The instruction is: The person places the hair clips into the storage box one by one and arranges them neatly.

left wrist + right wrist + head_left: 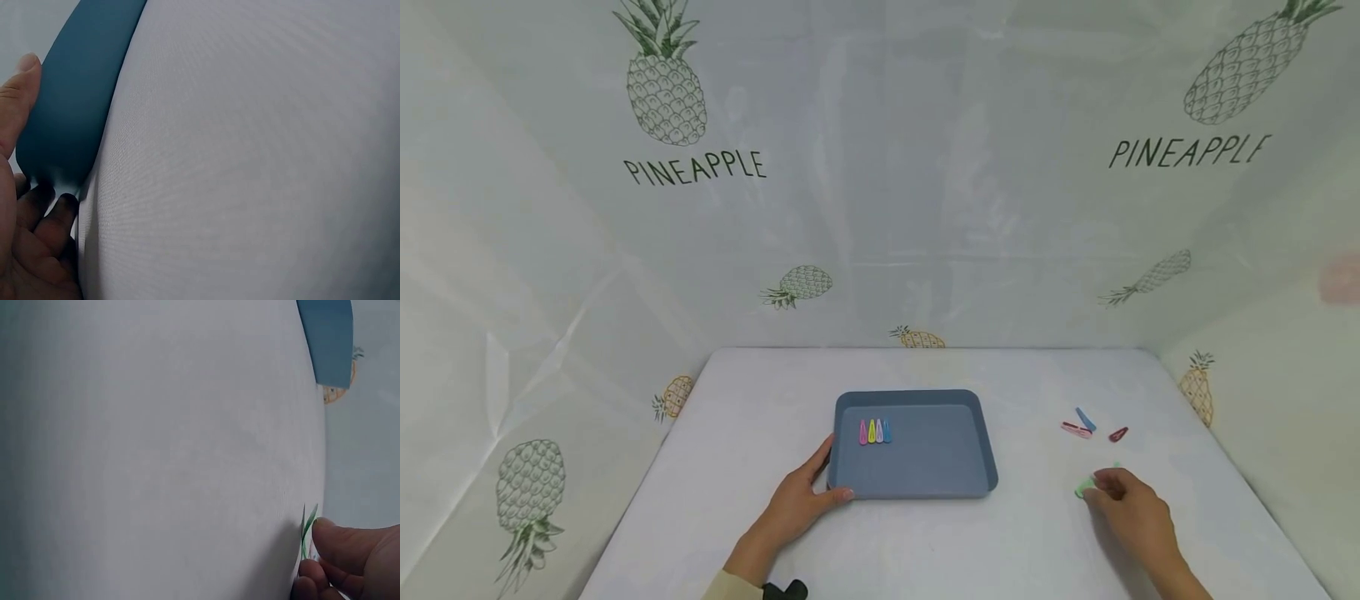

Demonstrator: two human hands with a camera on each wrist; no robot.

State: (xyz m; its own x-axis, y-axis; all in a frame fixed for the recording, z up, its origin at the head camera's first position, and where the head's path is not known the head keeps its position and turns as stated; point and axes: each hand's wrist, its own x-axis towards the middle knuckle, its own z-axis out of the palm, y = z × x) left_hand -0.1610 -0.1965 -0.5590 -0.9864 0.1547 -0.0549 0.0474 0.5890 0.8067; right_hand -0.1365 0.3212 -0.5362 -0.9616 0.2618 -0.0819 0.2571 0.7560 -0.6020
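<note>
The blue-grey tray (917, 487) lies on the white table. My left hand (797, 500) holds its near left corner, thumb at the front rim and fingers along the left side. In the left wrist view the tray's wall (75, 94) stands between thumb and fingers. Inside the tray, several hair clips form a row at the left: pink (862, 432), yellow (872, 431), pale (879, 431) and blue (887, 431). To the right of the tray, my right hand (1135, 512) pinches a green hair clip (1083, 487) close over the table. Its green prongs (310, 519) show beside the thumb.
Beyond my right hand lie loose hair clips: a blue one (1086, 419), a pink one (1077, 430) and a dark red one (1118, 434). A bit of green (1117, 464) shows just behind the fingers. A pineapple-printed sheet (917, 208) hangs behind the table.
</note>
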